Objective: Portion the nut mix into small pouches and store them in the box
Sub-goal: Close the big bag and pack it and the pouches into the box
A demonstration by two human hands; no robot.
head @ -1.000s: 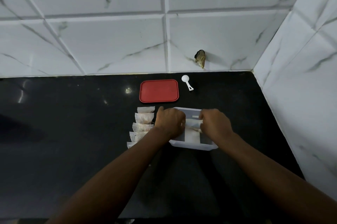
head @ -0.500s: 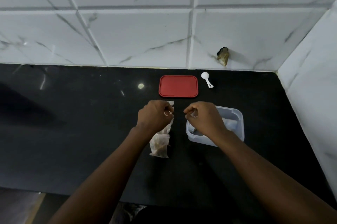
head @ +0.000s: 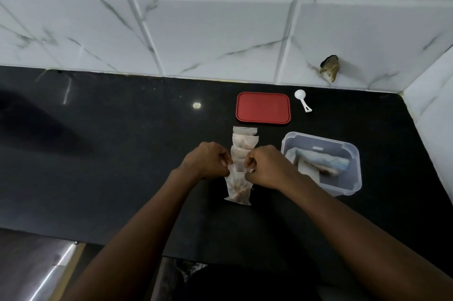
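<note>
A black, glossy stone counter (head: 110, 153) fills the middle of the view, with a small round glint of light (head: 196, 105) on it. Behind it stands a wall of large white tiles (head: 208, 38) with grey veins. It meets a tiled side wall (head: 431, 109) at the right. Low on the back wall is a rough brownish patch (head: 330, 70). A shiny metal surface (head: 49, 273) shows below the counter's near edge at the left.

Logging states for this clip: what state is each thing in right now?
left hand, pinches the held pouch by a top corner.
right hand, pinches its other top corner.
held pouch, upright, nuts inside.
pouch row, lying overlapped.
box, open, bag inside.
red lid, off, flat on counter.
scoop, lying beside lid.
</note>
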